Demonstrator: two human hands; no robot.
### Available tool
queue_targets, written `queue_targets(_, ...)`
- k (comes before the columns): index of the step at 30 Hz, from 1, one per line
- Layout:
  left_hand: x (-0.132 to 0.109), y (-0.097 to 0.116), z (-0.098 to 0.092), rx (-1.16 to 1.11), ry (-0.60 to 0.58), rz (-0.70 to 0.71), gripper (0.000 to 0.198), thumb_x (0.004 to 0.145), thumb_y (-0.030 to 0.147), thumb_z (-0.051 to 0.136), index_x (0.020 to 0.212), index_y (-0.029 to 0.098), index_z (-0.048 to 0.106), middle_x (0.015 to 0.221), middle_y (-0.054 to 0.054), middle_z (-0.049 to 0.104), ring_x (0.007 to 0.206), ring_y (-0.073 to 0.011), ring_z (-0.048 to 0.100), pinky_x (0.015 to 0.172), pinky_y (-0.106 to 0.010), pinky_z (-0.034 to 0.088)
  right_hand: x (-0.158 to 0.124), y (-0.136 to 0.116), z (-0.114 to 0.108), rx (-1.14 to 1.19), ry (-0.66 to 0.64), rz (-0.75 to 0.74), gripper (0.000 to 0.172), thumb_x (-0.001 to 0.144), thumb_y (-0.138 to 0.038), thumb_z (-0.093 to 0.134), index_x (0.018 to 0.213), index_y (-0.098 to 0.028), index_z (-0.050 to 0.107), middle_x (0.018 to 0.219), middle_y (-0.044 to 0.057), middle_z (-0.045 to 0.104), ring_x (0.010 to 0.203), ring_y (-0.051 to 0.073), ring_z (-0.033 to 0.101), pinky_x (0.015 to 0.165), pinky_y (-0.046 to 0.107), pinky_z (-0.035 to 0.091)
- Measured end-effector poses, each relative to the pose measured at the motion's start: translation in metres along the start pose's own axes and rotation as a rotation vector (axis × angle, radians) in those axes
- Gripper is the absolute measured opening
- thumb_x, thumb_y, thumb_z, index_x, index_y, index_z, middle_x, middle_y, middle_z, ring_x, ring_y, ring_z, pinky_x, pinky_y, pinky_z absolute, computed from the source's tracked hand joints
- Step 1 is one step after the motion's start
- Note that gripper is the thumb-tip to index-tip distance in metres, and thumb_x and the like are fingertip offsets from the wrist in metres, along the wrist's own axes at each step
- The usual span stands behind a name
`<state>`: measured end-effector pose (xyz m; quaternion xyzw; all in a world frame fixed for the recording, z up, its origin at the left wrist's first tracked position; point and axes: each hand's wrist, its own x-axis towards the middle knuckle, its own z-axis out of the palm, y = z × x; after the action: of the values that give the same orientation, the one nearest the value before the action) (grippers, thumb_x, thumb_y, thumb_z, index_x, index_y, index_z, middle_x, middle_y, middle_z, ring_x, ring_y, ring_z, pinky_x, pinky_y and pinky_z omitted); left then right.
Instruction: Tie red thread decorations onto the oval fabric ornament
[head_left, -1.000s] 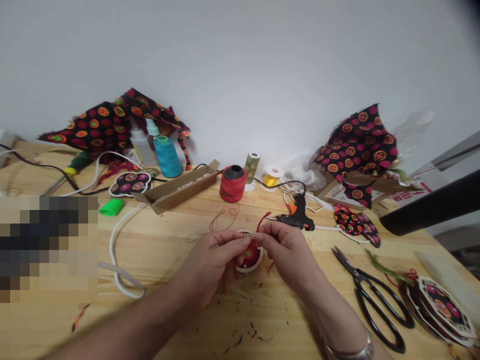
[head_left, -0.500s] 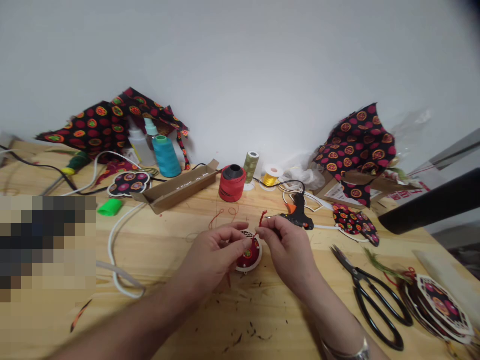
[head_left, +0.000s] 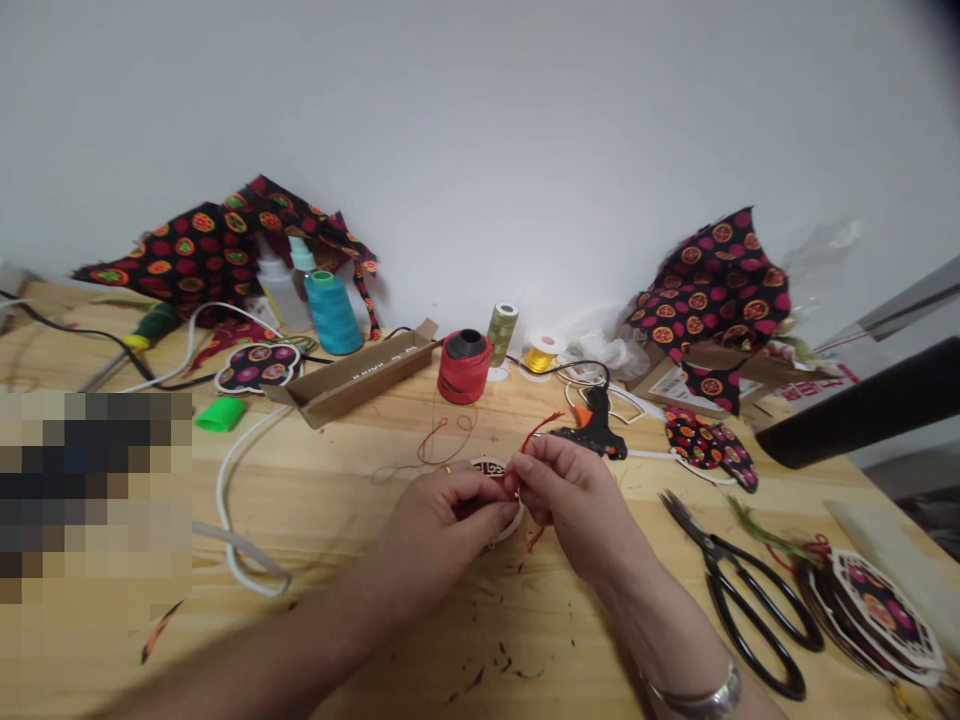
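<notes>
At the middle of the table, a small round ornament [head_left: 489, 467] with a white fretwork rim and a red patterned centre lies largely covered by my fingers. My left hand [head_left: 457, 515] is closed over it, thumb and forefinger pinched near its centre beside a red cord. In my right hand [head_left: 566, 495], thumb and forefinger pinch the red cord [head_left: 541, 428]; one frayed end sticks up past the fingers and another red end hangs below them. The fingertips of both hands nearly touch. Where the cord meets the ornament is hidden.
Black scissors [head_left: 739, 580] and a stack of patterned ornaments [head_left: 877, 610] lie right. Behind are a glue gun [head_left: 600, 430], a red thread cone [head_left: 465, 368], a cardboard tray [head_left: 360, 375] and a teal thread cone [head_left: 334, 315]. A white cable [head_left: 229, 500] curves at left.
My left fingers have closed further over the ornament, hiding its centre. My right hand has turned slightly, the upper cord end leans further right, and a red end now shows below it.
</notes>
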<state>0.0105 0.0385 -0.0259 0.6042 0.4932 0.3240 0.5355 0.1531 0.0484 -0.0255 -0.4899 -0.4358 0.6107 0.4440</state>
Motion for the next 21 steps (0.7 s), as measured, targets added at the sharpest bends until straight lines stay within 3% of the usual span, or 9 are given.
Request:
queue_targets(6,0.0013,-0.0037,0.0012,0.0,-0.015,0.049,0.016,0.076,0.027,0.058,0.071,0.023,0.072,0.067,0.0,0.066,0.066,-0.0171,0.058,0.062,-0.026,0.042,0.0,-0.0002,0.0017,0.08,-0.043,0.025,0.026,0.07,-0.034,0.065,0.061,-0.016,0.049,0.052,-0.005,0.05,0.04,0.004,0.035,0.039,0.018,0.023)
queue_targets(8,0.0018,-0.0034,0.0005,0.031,0.009,0.072,0.016,0.076,0.027,0.057,0.07,0.023,0.072,0.076,-0.002,0.066,0.073,-0.0185,0.059,0.067,-0.028,0.043,0.0002,0.0001,0.0011,0.078,-0.041,0.025,0.027,0.069,-0.036,0.066,0.061,-0.016,0.049,0.052,-0.005,0.049,0.04,0.004,0.034,0.039,0.018,0.023)
queue_targets(12,0.0009,-0.0029,-0.0043,0.151,0.25,0.136,0.017,0.074,0.027,0.057,0.061,0.02,0.067,0.115,-0.008,0.054,0.112,-0.027,0.047,0.093,-0.037,0.035,-0.0002,0.0,-0.0004,0.053,-0.035,0.016,0.027,0.071,-0.035,0.065,0.063,-0.016,0.048,0.05,-0.006,0.046,0.04,0.004,0.033,0.039,0.018,0.021)
queue_targets(15,-0.0005,-0.004,-0.006,0.056,0.387,0.147,0.012,0.075,0.028,0.056,0.066,0.02,0.059,0.124,-0.009,0.047,0.121,-0.0276,0.04,0.097,-0.039,0.032,-0.0013,-0.0001,-0.0007,0.026,-0.03,0.013,0.025,0.071,-0.033,0.064,0.063,-0.016,0.048,0.051,-0.006,0.046,0.041,0.004,0.034,0.04,0.017,0.022)
queue_targets(18,-0.0014,-0.0042,-0.0032,-0.23,0.278,0.111,0.008,0.077,0.028,0.056,0.082,0.021,0.055,0.122,-0.008,0.052,0.114,-0.0243,0.05,0.089,-0.036,0.041,-0.0019,0.0005,-0.0005,-0.018,-0.034,0.006,0.022,0.073,-0.032,0.062,0.064,-0.017,0.049,0.049,-0.007,0.045,0.04,0.004,0.034,0.039,0.017,0.023)
queue_targets(21,-0.0013,-0.0017,0.0013,-0.408,0.097,0.009,0.022,0.077,0.027,0.057,0.097,0.021,0.052,0.099,-0.007,0.066,0.094,-0.0213,0.062,0.079,-0.033,0.047,-0.0015,0.0009,0.0002,-0.073,-0.029,-0.026,0.022,0.073,-0.031,0.061,0.064,-0.017,0.048,0.049,-0.007,0.045,0.04,0.005,0.035,0.039,0.017,0.025)
